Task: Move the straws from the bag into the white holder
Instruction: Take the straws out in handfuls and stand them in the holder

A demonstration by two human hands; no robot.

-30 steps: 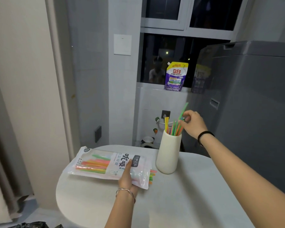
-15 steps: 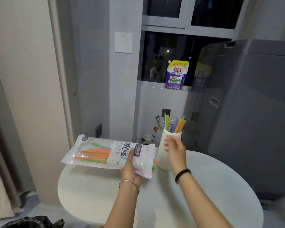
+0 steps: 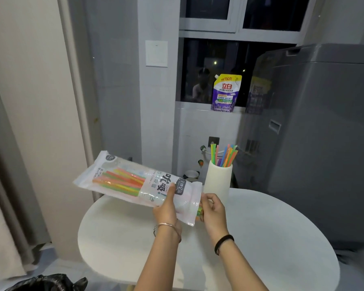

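The room is lying in soft, even indoor light; its source is somewhere outside the view. Outside the window (image 3: 229, 76) it is dark, and the glass is reflecting faint figures and a few small light spots. The table (image 3: 261, 238) is shining pale, almost washed out, with only weak shadows under the arms. The plastic bag (image 3: 122, 177) is giving small glare on its wrinkles. The wide lens is bending the straight lines at the edges; the curtain (image 3: 6, 185) and wall are leaning. The corners are looking soft and a little blurred, and the grey machine (image 3: 324, 133) is grainy.
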